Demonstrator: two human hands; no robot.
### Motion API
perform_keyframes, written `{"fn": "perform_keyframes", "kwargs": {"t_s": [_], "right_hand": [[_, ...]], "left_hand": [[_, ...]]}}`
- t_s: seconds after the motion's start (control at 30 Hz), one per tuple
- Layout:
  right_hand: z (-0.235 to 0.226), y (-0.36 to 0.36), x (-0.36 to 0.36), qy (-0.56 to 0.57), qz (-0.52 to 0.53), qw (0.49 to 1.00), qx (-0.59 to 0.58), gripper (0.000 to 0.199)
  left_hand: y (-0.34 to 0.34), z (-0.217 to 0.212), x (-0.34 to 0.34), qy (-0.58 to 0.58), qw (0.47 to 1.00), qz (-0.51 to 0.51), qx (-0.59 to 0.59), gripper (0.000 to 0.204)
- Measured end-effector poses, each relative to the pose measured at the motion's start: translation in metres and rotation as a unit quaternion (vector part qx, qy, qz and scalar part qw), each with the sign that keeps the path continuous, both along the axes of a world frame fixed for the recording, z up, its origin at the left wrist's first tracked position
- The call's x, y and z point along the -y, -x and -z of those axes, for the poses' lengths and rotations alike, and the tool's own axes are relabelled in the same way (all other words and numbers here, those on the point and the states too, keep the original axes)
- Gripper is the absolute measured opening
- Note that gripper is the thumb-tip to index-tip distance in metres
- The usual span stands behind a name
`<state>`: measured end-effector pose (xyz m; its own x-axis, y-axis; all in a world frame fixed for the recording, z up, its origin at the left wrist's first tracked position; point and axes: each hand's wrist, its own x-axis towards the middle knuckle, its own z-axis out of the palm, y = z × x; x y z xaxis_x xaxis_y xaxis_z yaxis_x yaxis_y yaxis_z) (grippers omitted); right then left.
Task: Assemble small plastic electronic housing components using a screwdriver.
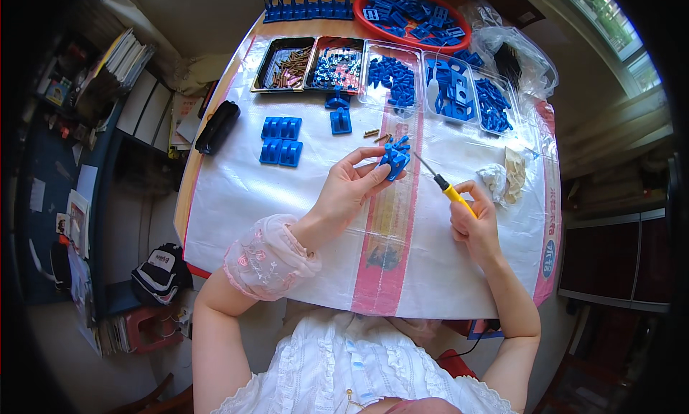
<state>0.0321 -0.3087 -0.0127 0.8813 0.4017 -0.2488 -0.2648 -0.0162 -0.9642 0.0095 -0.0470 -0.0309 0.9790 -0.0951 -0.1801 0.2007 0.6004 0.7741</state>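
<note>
Pinched in the fingers of my left hand (352, 182) is a blue plastic part (395, 158), lifted over the middle of the table; small blue pieces stick up from it. My right hand (474, 217) grips a screwdriver (452, 190) by its yellow and black handle. The thin shaft points up and left, its tip close to the blue part but apart from it. Just beyond my left hand lie a few brass-coloured screws (373, 133). Several blue blocks (280, 141) sit in a group to the left, and another blue piece (341, 122) stands nearer the trays.
Across the back stand a black tray of screws (256, 84), a black tray of nuts (307, 86) and clear trays of blue parts (363, 97). Behind them is a red basket (361, 19). A black case (217, 128) lies left; crumpled paper (514, 176) lies right.
</note>
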Motion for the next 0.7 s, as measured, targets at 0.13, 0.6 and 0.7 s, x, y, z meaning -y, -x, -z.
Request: {"fn": "perform_keyframes", "kwargs": {"t_s": [0.13,0.6,0.7], "right_hand": [[0.0005,0.0048,-0.0017,0.046,0.012,0.998,0.042,0.021],[0.0041,0.0093,-0.0066,0.149,0.032,0.951,0.268,0.011],[0.0041,0.0075,-0.0058,0.133,0.039,0.962,0.235,0.012]], "left_hand": [[-0.0002,-0.0021,-0.0003,0.026,0.999,-0.002,-0.026,0.036],[0.0054,-0.0016,0.0009,-0.060,0.996,0.058,0.011,0.037],[0.0074,-0.0033,0.0029,-0.116,0.991,0.064,0.032,0.037]]}}
